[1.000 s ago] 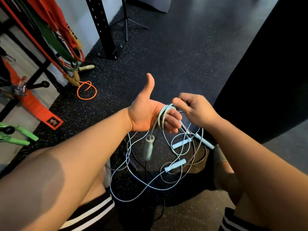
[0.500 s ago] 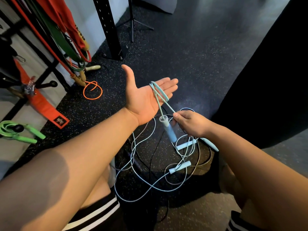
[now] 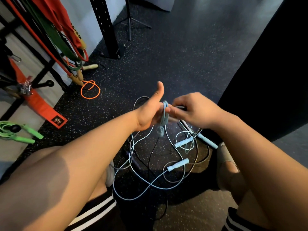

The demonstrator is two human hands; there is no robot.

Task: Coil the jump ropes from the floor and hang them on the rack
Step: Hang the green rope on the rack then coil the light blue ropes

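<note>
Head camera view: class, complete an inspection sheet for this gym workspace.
Surface: dark speckled floor.
Job's things: blue jump rope wound round the left hand; more rope and handles tangled on floor.
Clutter: orange cord, green jump rope.
Grippers: left hand thumb up, carrying coils; right hand pinches the rope.
Cables: thin black cable among the ropes.
Surroundings: rack with bands, black post, tripod.
</note>
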